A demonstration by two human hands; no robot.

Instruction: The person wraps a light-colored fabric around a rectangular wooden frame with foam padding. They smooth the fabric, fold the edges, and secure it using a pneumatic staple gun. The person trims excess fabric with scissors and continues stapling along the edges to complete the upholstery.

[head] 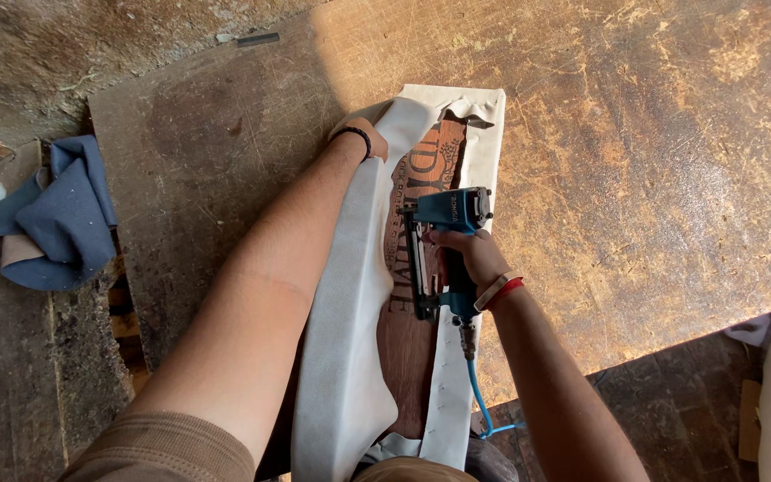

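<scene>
so the biggest thing in view is the worn wooden tabletop point(653, 152), scratched all over and lit by sun on the far right, with a darker stained patch on the left. laid across the middle of it, running near to far, a long wooden board point(417, 339) can be seen, reddish brown with dark lettering on it. pale grey fabric point(345, 357) is wrapped around that board, bunched up along its left edge and folded flat over its right edge, where a row of small staples is visible near the bottom.

off to the far left, a crumpled blue cloth point(60, 219) is lying on rough planks, beside something green that can't be made out.

a blue pneumatic staple gun point(443, 254) is held upright over the right side of the board, its nose pressed down at the fabric edge, with a blue air hose point(479, 402) trailing from its near end. the right hand point(470, 259) is closed tight around the gun's grip, red and pale bands worn at the wrist. the left hand point(369, 138) is pressed onto the fabric at the far end of the board, fingers mostly hidden under the cloth, so how far it's open can't be told. a black wristband point(354, 134) is worn there.
</scene>
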